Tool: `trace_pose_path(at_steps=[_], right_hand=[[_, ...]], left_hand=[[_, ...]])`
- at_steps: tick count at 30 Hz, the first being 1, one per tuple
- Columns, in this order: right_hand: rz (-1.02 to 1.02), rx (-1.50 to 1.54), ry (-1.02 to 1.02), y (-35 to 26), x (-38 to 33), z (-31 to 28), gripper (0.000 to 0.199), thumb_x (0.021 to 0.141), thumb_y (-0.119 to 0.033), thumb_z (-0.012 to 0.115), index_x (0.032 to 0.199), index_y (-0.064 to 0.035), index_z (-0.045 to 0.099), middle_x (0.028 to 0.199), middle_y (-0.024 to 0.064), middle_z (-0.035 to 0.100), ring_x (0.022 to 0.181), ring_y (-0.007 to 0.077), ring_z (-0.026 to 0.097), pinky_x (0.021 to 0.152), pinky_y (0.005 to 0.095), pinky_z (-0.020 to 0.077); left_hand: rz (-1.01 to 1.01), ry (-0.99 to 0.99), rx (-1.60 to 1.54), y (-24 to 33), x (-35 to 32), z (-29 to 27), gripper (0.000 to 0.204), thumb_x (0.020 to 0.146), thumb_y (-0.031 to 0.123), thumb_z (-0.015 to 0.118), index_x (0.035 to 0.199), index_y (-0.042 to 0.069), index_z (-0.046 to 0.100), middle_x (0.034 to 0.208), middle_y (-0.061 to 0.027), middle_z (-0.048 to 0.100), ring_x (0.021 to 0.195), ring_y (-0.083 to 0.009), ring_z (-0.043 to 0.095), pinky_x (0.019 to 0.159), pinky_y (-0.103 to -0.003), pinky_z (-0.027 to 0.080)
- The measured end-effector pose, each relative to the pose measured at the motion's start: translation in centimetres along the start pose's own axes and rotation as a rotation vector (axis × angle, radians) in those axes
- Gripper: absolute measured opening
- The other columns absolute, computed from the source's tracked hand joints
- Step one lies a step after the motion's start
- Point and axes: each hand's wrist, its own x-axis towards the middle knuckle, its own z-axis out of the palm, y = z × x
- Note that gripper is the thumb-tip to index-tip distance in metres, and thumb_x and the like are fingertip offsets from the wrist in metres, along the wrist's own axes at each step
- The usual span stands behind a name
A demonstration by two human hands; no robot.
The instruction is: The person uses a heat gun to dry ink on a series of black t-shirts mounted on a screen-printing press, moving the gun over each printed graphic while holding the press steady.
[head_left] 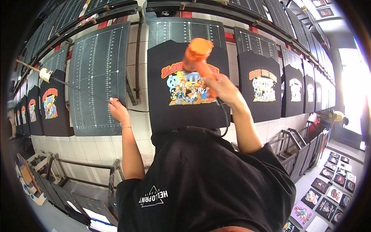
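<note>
One orange heat gun (198, 58) is being gripped in the right hand (221, 87), fingers closed round its handle; its long axis is running toward 11 o'clock, nozzle over the printed black shirt (188, 87) on the centre board. The left hand (118, 109), at 9 o'clock from the gun, is resting loosely curled, holding nothing, against the bare gridded board (98, 73). Roughly seven printed shirts are hanging along the wall.

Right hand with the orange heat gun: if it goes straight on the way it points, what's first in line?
Most likely the printed black T-shirt on the centre platen. The right hand aims the orange heat gun at its colourful print; nothing shows between them, though the gap's depth is unclear.
</note>
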Motion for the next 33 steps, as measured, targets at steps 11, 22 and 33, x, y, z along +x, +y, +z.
trace_pose_path(at_steps=[11,22,33], right_hand=[[0.069,0.133,0.353,3.8,-4.2,-6.9,0.033,0.098,-0.03,0.059,0.113,-0.001,0.056,0.083,0.0028,0.06,0.057,0.0085,0.059,0.052,0.0216,0.0491],[-0.075,-0.03,0.027,-1.2,2.5,2.1,0.037,0.095,-0.03,0.059,0.107,0.0041,0.058,0.084,0.0079,0.063,0.059,0.0126,0.063,0.056,0.0266,0.0513],[-0.091,-0.018,-0.26,-2.1,1.6,4.7,0.035,0.094,-0.032,0.06,0.097,0.0029,0.057,0.076,0.0062,0.061,0.06,0.014,0.065,0.055,0.0288,0.0511]], left_hand=[[0.022,-0.001,0.037,0.3,-0.1,-0.1,0.053,0.102,0.045,0.039,0.082,0.002,0.061,0.063,-0.0064,0.056,0.059,-0.0229,0.054,0.061,-0.039,0.042],[-0.003,0.02,-0.021,0.6,0.0,0.1,0.053,0.101,0.046,0.041,0.082,0.001,0.06,0.063,-0.0057,0.054,0.059,-0.0203,0.053,0.06,-0.037,0.043],[-0.025,-0.694,-0.135,4.0,-2.6,-10.3,0.051,0.104,0.046,0.037,0.077,0.008,0.056,0.065,-0.0015,0.054,0.057,-0.0089,0.049,0.051,-0.024,0.037]])
